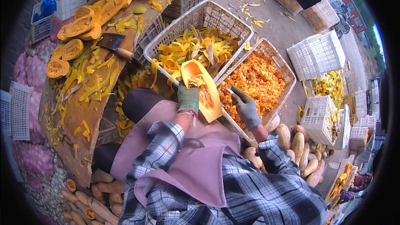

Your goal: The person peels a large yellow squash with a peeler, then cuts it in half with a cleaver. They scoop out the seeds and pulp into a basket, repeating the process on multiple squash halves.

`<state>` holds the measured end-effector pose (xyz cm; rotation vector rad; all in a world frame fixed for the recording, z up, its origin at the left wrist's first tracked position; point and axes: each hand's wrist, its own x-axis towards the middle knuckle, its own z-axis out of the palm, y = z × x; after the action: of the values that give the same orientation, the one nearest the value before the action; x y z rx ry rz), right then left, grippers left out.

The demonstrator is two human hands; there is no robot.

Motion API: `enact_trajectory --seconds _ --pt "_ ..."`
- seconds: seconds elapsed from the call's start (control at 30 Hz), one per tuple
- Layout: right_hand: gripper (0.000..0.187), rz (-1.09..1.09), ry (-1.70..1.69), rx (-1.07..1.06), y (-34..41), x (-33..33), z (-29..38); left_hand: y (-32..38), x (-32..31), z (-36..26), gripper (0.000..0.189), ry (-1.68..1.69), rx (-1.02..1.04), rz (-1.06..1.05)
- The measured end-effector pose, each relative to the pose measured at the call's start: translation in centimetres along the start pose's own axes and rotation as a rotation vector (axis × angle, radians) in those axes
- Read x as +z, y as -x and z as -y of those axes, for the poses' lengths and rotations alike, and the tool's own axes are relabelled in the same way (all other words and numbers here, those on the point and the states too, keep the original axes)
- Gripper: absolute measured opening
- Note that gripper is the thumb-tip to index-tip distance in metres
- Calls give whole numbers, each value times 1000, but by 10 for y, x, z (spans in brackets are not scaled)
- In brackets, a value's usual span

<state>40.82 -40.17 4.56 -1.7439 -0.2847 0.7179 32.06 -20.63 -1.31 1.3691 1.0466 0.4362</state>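
Note:
My left hand (188, 98), in a green and grey work glove, grips a peeled squash half (204, 92) by its left side, cut face up. Pulp and fibres lie in its hollow, loose at the upper end. To its right, my right hand (247, 106), in a grey glove, holds a small metal tool (230, 90), its bright tip pointing left; its full shape is hidden by the fingers. That hand is over a crate (289, 95) of orange squash pulp. Beyond the squash half stands a white plastic crate (229, 15) heaped with yellow peels (200, 45).
A wooden board (103, 109) on the left bears peel strips, cut squash halves (81, 26) and a cleaver (112, 41) with a wooden handle. Whole squashes (298, 145) lie on the ground at right and lower left. More crates (315, 54) stand at right. A person (359, 182) is at the far right.

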Motion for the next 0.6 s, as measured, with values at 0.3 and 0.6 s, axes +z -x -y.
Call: enact_trajectory --seconds 0.3,0.6 --pt "45 334 -926 200 22 34 18 30 8 -105 52 648 -28 145" --pt "27 460 9 39 -30 -53 76 -9 -96 -176 58 31 205 833"
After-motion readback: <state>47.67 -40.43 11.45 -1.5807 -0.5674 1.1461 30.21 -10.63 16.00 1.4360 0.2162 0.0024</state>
